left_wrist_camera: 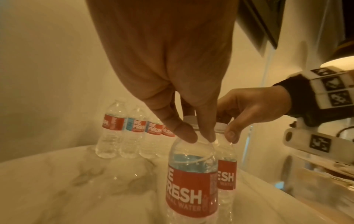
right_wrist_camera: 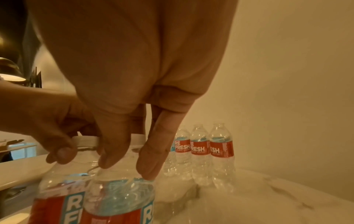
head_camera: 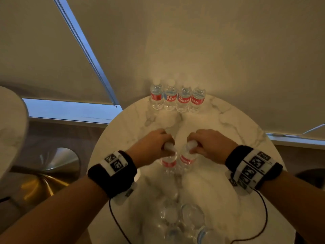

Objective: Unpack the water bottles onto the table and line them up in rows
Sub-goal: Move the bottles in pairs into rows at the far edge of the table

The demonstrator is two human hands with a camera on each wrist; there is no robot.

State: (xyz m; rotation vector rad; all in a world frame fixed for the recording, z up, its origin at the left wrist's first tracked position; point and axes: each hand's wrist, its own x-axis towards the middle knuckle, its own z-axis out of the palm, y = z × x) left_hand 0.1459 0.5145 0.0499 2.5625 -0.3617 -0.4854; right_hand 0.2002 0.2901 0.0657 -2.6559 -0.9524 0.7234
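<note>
Several clear water bottles (head_camera: 177,98) with red labels stand in a row at the far edge of the round marble table (head_camera: 232,131). Mid-table, my left hand (head_camera: 167,147) grips the neck of one upright bottle (head_camera: 169,163) from above. My right hand (head_camera: 191,147) grips the neck of a second bottle (head_camera: 187,160) right beside it. In the left wrist view my fingers (left_wrist_camera: 186,133) curl around the white cap and neck of the left bottle (left_wrist_camera: 191,184). The right wrist view shows fingertips (right_wrist_camera: 147,166) on the right bottle (right_wrist_camera: 118,198). Whether the bases touch the table I cannot tell.
More clear bottles (head_camera: 181,217), blurred, sit at the near edge of the table below my wrists. A second round table (head_camera: 10,129) is at the left, with a gold pedestal base (head_camera: 40,187) on the floor. The wall and window blind lie just behind the far row.
</note>
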